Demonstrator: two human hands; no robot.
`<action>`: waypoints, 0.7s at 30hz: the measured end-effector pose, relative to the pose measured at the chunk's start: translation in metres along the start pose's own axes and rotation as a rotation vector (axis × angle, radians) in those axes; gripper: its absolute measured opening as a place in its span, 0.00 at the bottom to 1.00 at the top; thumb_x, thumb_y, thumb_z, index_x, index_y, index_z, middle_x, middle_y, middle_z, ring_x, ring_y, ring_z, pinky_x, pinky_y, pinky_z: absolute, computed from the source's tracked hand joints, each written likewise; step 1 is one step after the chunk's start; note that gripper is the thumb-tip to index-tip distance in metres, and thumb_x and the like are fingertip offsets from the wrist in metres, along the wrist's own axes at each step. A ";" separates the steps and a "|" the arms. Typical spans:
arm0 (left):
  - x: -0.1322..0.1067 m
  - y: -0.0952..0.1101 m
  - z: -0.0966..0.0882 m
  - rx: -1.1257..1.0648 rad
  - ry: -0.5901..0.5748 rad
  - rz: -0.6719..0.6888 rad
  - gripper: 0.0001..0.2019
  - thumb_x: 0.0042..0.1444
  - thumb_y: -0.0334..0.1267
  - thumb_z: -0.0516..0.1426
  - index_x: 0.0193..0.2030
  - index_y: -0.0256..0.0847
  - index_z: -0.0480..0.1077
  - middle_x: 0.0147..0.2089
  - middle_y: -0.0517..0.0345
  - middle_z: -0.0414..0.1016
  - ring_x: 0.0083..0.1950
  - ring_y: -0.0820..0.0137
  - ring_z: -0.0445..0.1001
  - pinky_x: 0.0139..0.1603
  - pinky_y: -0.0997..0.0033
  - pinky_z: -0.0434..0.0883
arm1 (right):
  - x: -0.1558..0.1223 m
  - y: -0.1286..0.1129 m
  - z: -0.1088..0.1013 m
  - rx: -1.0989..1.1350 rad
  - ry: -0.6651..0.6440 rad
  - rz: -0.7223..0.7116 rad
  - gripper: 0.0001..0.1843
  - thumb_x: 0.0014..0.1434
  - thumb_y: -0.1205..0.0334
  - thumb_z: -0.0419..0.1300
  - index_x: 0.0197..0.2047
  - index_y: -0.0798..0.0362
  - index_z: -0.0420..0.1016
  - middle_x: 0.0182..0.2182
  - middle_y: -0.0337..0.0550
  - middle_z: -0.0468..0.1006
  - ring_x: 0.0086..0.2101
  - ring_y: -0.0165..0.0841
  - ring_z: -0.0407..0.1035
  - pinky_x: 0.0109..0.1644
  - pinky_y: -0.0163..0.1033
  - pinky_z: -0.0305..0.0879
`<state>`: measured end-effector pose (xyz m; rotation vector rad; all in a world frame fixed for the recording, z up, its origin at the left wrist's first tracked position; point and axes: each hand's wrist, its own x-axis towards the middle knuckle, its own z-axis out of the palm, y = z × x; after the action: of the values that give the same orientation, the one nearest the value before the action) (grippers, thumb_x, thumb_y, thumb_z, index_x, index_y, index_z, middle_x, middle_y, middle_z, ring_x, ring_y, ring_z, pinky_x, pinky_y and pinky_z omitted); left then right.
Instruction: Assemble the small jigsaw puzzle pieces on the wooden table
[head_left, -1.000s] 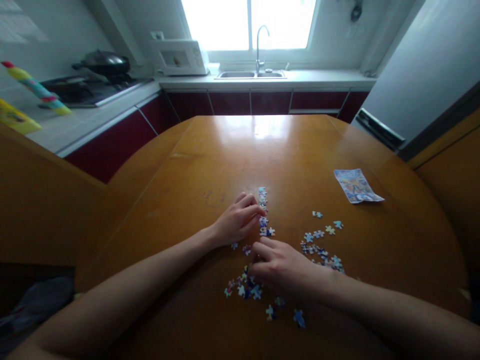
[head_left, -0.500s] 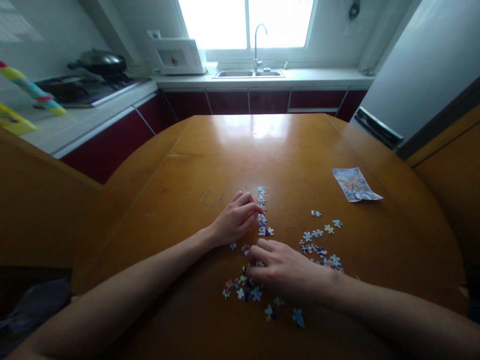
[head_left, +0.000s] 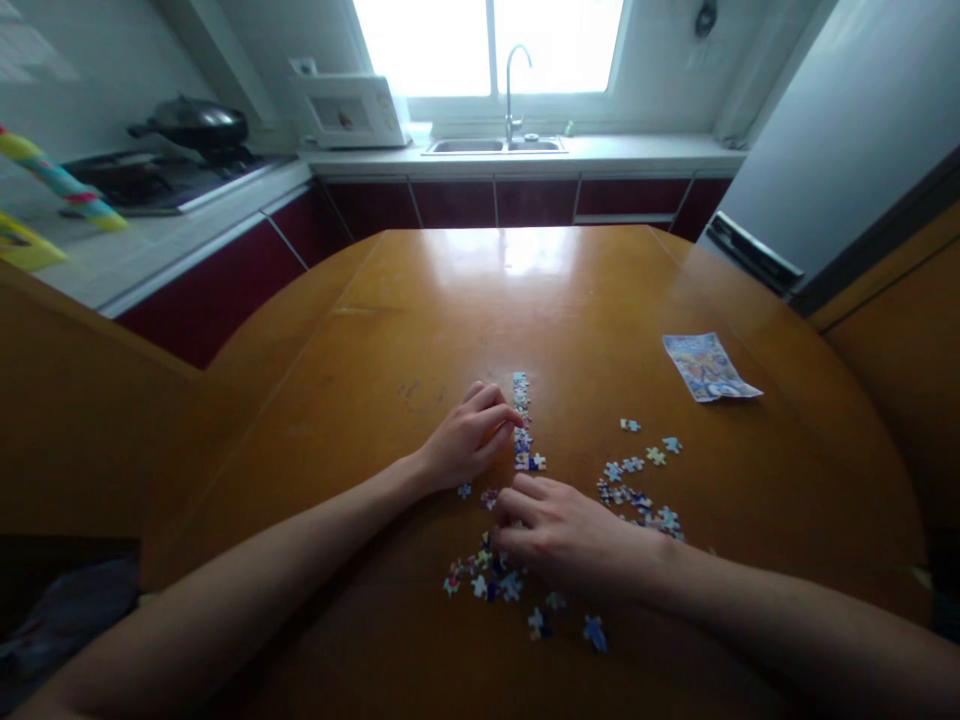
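A narrow strip of joined jigsaw pieces point(head_left: 520, 448) stands upright in view on the wooden table, with a piece jutting right at its near end. My left hand point(head_left: 472, 432) lies against the strip's left side, fingers bent together and fingertips pressed on its middle. Nearer to me, my right hand point(head_left: 551, 520) is curled over a loose pile of jigsaw pieces point(head_left: 484, 575). Its thumb and fingers are drawn together among the pieces; whatever is between the tips is hidden. A reddish piece point(head_left: 489, 498) and a blue piece point(head_left: 464, 490) lie between the hands.
More loose pieces point(head_left: 637, 500) are scattered right of my right hand. A creased printed sheet point(head_left: 709, 368) lies farther right on the table point(head_left: 450, 310). Beyond are a counter with a sink point(head_left: 495, 146), a stove with a black pan point(head_left: 191, 125) and a fridge point(head_left: 832, 130).
The whole view has shifted very slightly. Both hands keep their places at the strip and the pile, and no piece has visibly moved.
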<state>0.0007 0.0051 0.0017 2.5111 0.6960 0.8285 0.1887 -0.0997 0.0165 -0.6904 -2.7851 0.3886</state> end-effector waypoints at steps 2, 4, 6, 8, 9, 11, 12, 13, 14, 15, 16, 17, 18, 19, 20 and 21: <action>0.000 0.000 0.000 0.003 0.003 0.000 0.10 0.69 0.32 0.51 0.43 0.39 0.75 0.41 0.53 0.69 0.47 0.64 0.64 0.50 0.64 0.67 | 0.000 0.000 0.001 0.010 0.007 -0.007 0.06 0.68 0.66 0.56 0.39 0.53 0.72 0.42 0.45 0.73 0.42 0.37 0.61 0.51 0.42 0.64; 0.000 0.000 0.000 0.003 0.006 0.002 0.10 0.69 0.32 0.52 0.43 0.39 0.75 0.40 0.53 0.70 0.46 0.64 0.64 0.50 0.64 0.67 | 0.000 0.000 0.002 0.020 0.008 -0.010 0.05 0.68 0.66 0.56 0.38 0.53 0.72 0.41 0.45 0.73 0.42 0.37 0.62 0.51 0.42 0.65; 0.001 0.000 0.000 0.004 0.008 0.002 0.10 0.69 0.32 0.52 0.42 0.39 0.75 0.40 0.53 0.70 0.46 0.64 0.64 0.50 0.64 0.67 | 0.000 0.000 0.002 0.042 0.011 -0.008 0.05 0.67 0.67 0.56 0.38 0.53 0.71 0.40 0.45 0.74 0.41 0.37 0.62 0.50 0.42 0.65; 0.001 0.001 0.000 0.007 0.008 0.004 0.10 0.68 0.32 0.52 0.42 0.40 0.75 0.40 0.53 0.70 0.46 0.64 0.65 0.50 0.63 0.67 | -0.001 0.000 0.002 0.106 0.029 -0.003 0.06 0.66 0.68 0.55 0.37 0.54 0.71 0.37 0.45 0.74 0.40 0.36 0.63 0.48 0.41 0.65; 0.001 0.001 0.000 0.010 0.007 0.006 0.10 0.68 0.32 0.51 0.42 0.40 0.75 0.40 0.53 0.70 0.46 0.64 0.65 0.50 0.63 0.67 | -0.001 0.001 0.001 0.165 0.054 0.000 0.06 0.66 0.69 0.55 0.37 0.54 0.71 0.36 0.44 0.74 0.39 0.35 0.63 0.47 0.41 0.65; 0.001 0.001 0.000 0.014 0.001 0.006 0.11 0.68 0.32 0.51 0.42 0.40 0.75 0.40 0.53 0.70 0.46 0.64 0.65 0.50 0.63 0.67 | -0.002 0.003 -0.002 0.323 0.151 0.028 0.05 0.65 0.70 0.56 0.37 0.54 0.71 0.34 0.43 0.74 0.37 0.33 0.65 0.45 0.39 0.66; 0.000 0.001 -0.001 0.015 -0.002 0.002 0.10 0.68 0.33 0.51 0.42 0.40 0.75 0.40 0.53 0.70 0.46 0.64 0.65 0.50 0.62 0.67 | -0.003 0.005 -0.005 0.409 0.222 0.061 0.04 0.64 0.71 0.57 0.37 0.54 0.71 0.34 0.43 0.75 0.37 0.32 0.66 0.45 0.38 0.66; 0.000 0.000 -0.001 0.015 -0.005 -0.003 0.10 0.68 0.33 0.51 0.42 0.40 0.75 0.40 0.53 0.70 0.46 0.64 0.65 0.50 0.62 0.67 | -0.003 0.007 -0.008 0.488 0.296 0.105 0.04 0.63 0.71 0.58 0.37 0.54 0.71 0.34 0.43 0.75 0.37 0.32 0.66 0.44 0.38 0.66; 0.000 0.000 -0.001 0.015 -0.009 -0.006 0.10 0.68 0.33 0.51 0.42 0.40 0.75 0.40 0.53 0.70 0.46 0.64 0.65 0.49 0.63 0.67 | -0.003 0.009 -0.012 0.554 0.361 0.159 0.04 0.63 0.71 0.58 0.36 0.54 0.71 0.34 0.42 0.75 0.36 0.31 0.67 0.42 0.37 0.66; 0.000 -0.001 -0.001 0.016 -0.013 -0.008 0.10 0.68 0.33 0.51 0.42 0.40 0.75 0.40 0.53 0.70 0.46 0.64 0.65 0.49 0.63 0.67 | -0.004 0.012 -0.016 0.604 0.416 0.219 0.04 0.62 0.71 0.59 0.36 0.54 0.71 0.33 0.41 0.75 0.34 0.30 0.67 0.40 0.37 0.65; 0.000 -0.001 0.000 0.018 -0.017 -0.010 0.11 0.68 0.33 0.51 0.42 0.40 0.75 0.40 0.53 0.70 0.46 0.64 0.64 0.49 0.63 0.67 | -0.004 0.015 -0.020 0.640 0.453 0.279 0.04 0.61 0.71 0.59 0.35 0.54 0.72 0.32 0.40 0.75 0.32 0.30 0.66 0.38 0.37 0.65; 0.000 -0.002 0.000 0.023 -0.021 -0.010 0.11 0.68 0.33 0.51 0.42 0.40 0.75 0.40 0.53 0.70 0.46 0.64 0.64 0.49 0.63 0.67 | -0.005 0.018 -0.023 0.664 0.475 0.334 0.04 0.61 0.71 0.60 0.35 0.54 0.72 0.31 0.39 0.74 0.31 0.29 0.65 0.35 0.36 0.63; 0.000 -0.002 0.000 0.028 -0.025 -0.009 0.11 0.69 0.33 0.51 0.42 0.40 0.75 0.40 0.53 0.70 0.46 0.64 0.64 0.49 0.63 0.67 | -0.005 0.021 -0.026 0.679 0.490 0.380 0.03 0.60 0.71 0.60 0.35 0.54 0.72 0.29 0.38 0.73 0.29 0.28 0.63 0.33 0.36 0.62; 0.000 -0.003 0.000 0.032 -0.027 -0.009 0.11 0.68 0.33 0.51 0.42 0.40 0.75 0.40 0.53 0.70 0.46 0.64 0.64 0.49 0.62 0.67 | -0.006 0.025 -0.028 0.685 0.505 0.420 0.03 0.60 0.70 0.60 0.34 0.54 0.72 0.28 0.37 0.73 0.28 0.28 0.63 0.32 0.35 0.61; 0.000 -0.003 0.000 0.033 -0.027 -0.011 0.11 0.68 0.33 0.51 0.42 0.40 0.75 0.39 0.53 0.70 0.46 0.64 0.64 0.49 0.62 0.67 | -0.007 0.029 -0.028 0.683 0.527 0.455 0.03 0.60 0.70 0.61 0.34 0.54 0.73 0.27 0.36 0.72 0.27 0.27 0.62 0.31 0.35 0.60; 0.000 -0.003 0.000 0.033 -0.024 -0.012 0.11 0.68 0.33 0.51 0.42 0.40 0.76 0.39 0.53 0.70 0.45 0.64 0.64 0.49 0.63 0.67 | -0.008 0.033 -0.028 0.675 0.548 0.485 0.02 0.60 0.69 0.61 0.34 0.54 0.73 0.26 0.36 0.73 0.27 0.27 0.63 0.30 0.34 0.60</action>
<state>-0.0003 0.0073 -0.0004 2.5390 0.7218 0.7879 0.2178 -0.0694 0.0311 -1.0739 -1.7875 0.9909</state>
